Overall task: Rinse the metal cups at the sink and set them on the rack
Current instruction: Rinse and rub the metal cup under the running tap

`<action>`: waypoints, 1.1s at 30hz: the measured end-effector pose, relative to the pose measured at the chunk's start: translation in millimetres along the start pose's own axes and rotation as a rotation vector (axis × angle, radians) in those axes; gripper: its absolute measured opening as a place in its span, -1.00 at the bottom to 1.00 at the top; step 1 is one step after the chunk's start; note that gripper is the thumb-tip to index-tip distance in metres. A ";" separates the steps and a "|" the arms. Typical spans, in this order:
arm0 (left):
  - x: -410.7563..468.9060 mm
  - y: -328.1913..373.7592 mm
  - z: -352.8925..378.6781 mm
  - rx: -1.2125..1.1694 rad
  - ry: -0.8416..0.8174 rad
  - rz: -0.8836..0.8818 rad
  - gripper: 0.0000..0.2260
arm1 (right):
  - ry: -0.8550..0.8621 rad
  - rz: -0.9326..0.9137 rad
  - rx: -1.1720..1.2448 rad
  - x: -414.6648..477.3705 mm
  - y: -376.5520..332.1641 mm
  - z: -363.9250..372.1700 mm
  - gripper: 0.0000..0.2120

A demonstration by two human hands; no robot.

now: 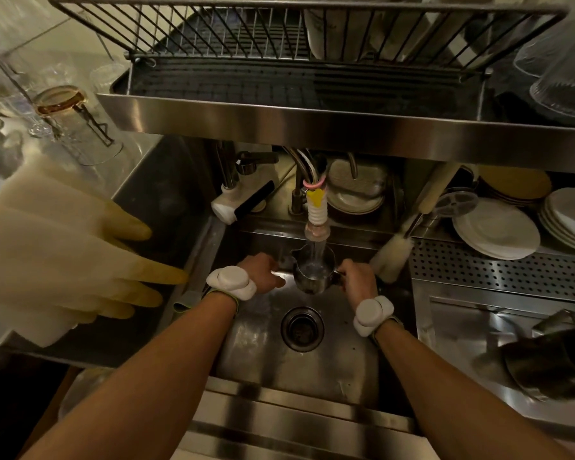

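Steel cup (313, 272) under running tap (316, 207), both hands gripping

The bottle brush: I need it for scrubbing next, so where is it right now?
In the head view, the bottle brush leans at the sink's right edge, just right of the right hand, bristles down beside the perforated tray.
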State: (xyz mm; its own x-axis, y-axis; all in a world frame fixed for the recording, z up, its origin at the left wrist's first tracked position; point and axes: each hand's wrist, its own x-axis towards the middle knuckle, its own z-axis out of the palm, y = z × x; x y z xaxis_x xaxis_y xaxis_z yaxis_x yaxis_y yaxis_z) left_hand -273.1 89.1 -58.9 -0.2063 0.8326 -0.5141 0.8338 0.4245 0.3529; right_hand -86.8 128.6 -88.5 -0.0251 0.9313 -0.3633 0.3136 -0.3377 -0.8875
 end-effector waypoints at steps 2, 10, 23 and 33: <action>3.8 1.9 1.9 0.000 -0.007 -0.008 -0.54 | 0.016 -0.021 0.032 0.6 0.7 1.4 -0.66; 11.6 12.6 5.4 -0.060 -0.037 0.020 -0.46 | -0.034 -0.079 -0.028 3.2 -0.3 -0.9 -0.63; 12.6 13.2 6.0 -0.023 -0.032 0.014 -0.54 | -0.135 0.020 -0.001 5.4 5.0 -4.3 -0.69; 6.8 14.0 -6.4 0.051 0.012 -0.016 -0.59 | -0.092 0.085 0.092 13.8 3.2 -4.7 -0.57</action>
State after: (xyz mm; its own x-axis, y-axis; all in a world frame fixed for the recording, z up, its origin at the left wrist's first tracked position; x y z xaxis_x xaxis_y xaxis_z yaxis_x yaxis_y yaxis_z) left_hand -266.1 102.9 -52.4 -0.2254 0.8301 -0.5101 0.8554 0.4192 0.3042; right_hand -81.7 141.0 -95.0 -0.0907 0.8840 -0.4585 0.2300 -0.4294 -0.8733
